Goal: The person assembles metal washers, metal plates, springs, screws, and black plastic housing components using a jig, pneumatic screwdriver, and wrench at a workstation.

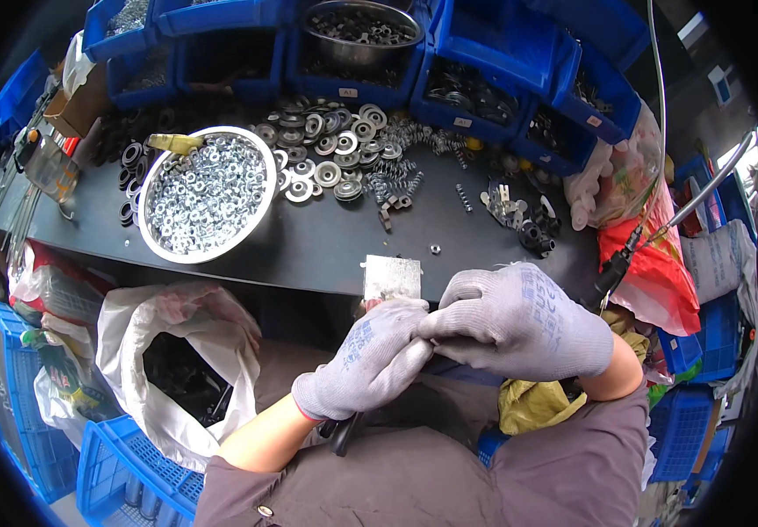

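Both my hands wear grey knitted gloves and meet just in front of the bench's near edge. My left hand (370,358) is closed, its fingertips against those of my right hand. A black handle-like part (344,432) shows below its wrist; whether the hand grips it I cannot tell. My right hand (524,321) is bent in a pinch. Whatever lies between the fingers is hidden. Just beyond my left hand, a small silver metal block (393,276) sits at the bench edge. A single nut (435,249) lies on the dark bench (308,250) nearby.
A white-rimmed bowl of nuts (207,198) stands left, beside piled round metal discs (330,154) and springs (396,176). Blue bins (361,90) line the back. Black parts and clips (519,215) lie right. An open white sack (124,351) stands lower left; a red bag (651,272) hangs right.
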A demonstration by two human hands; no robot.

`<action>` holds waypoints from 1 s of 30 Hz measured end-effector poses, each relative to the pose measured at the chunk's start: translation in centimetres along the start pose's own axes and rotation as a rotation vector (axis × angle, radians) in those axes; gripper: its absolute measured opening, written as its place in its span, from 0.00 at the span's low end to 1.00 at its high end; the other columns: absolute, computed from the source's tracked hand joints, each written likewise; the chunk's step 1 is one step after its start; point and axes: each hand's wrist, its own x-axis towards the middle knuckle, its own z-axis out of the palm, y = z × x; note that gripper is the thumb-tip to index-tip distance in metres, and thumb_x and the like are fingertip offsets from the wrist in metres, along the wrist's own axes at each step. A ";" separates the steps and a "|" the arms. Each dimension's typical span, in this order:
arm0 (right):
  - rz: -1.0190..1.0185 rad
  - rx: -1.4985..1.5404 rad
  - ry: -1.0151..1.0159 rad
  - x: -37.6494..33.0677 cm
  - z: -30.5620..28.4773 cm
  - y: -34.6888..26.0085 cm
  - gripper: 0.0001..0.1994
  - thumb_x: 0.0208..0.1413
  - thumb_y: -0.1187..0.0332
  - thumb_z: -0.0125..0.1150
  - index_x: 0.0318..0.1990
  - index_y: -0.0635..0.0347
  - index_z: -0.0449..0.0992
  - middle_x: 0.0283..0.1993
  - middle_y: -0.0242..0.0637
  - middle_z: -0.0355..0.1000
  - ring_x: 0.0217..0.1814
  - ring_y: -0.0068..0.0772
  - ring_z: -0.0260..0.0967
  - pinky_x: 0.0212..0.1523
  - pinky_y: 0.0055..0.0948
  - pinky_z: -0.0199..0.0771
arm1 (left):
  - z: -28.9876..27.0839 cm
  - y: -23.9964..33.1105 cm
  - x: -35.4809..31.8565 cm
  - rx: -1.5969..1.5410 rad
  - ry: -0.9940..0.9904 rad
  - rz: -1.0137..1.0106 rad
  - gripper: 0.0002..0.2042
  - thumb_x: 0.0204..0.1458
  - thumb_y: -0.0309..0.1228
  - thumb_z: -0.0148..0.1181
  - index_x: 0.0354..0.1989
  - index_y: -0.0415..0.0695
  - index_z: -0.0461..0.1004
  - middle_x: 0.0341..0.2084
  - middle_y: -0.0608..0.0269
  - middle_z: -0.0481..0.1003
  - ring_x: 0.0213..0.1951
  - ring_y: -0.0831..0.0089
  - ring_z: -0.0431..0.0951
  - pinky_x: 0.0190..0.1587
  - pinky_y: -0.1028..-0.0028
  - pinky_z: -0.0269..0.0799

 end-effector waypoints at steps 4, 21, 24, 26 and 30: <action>0.041 0.030 0.016 0.1 0.0 -0.5 0.13 0.53 0.69 0.65 0.47 0.54 0.80 0.39 0.41 0.76 0.39 0.49 0.75 0.38 0.40 0.76 | -0.4 0.1 0.2 -0.020 -0.048 -0.023 0.17 0.59 0.25 0.52 0.56 0.36 0.70 0.41 0.47 0.74 0.47 0.47 0.74 0.56 0.57 0.67; 0.291 -0.027 0.103 -0.3 1.0 -1.0 0.17 0.47 0.56 0.71 0.39 0.58 0.80 0.33 0.44 0.74 0.36 0.47 0.76 0.36 0.38 0.75 | 0.2 -0.8 -0.7 0.000 0.035 0.091 0.15 0.57 0.23 0.55 0.52 0.36 0.71 0.42 0.49 0.75 0.48 0.47 0.74 0.55 0.56 0.69; 0.111 0.228 0.104 -0.5 0.5 0.1 0.16 0.50 0.62 0.70 0.45 0.57 0.81 0.37 0.43 0.76 0.37 0.46 0.75 0.37 0.37 0.76 | -0.1 -0.2 0.0 -0.025 0.007 0.053 0.17 0.57 0.23 0.54 0.55 0.36 0.70 0.42 0.49 0.75 0.47 0.48 0.74 0.55 0.56 0.68; 0.075 0.205 0.115 -0.5 1.2 0.8 0.15 0.50 0.63 0.70 0.44 0.56 0.81 0.37 0.43 0.75 0.37 0.46 0.75 0.37 0.37 0.75 | -0.1 -0.7 -0.1 -0.007 -0.025 0.036 0.20 0.57 0.23 0.52 0.60 0.35 0.68 0.42 0.49 0.75 0.47 0.48 0.75 0.55 0.56 0.68; 0.153 0.092 0.105 -0.3 1.5 0.5 0.14 0.48 0.61 0.72 0.40 0.57 0.80 0.35 0.43 0.75 0.36 0.45 0.75 0.35 0.36 0.74 | -0.1 -1.0 -0.4 -0.027 -0.033 0.010 0.18 0.56 0.22 0.53 0.57 0.35 0.70 0.43 0.48 0.75 0.48 0.48 0.75 0.55 0.56 0.69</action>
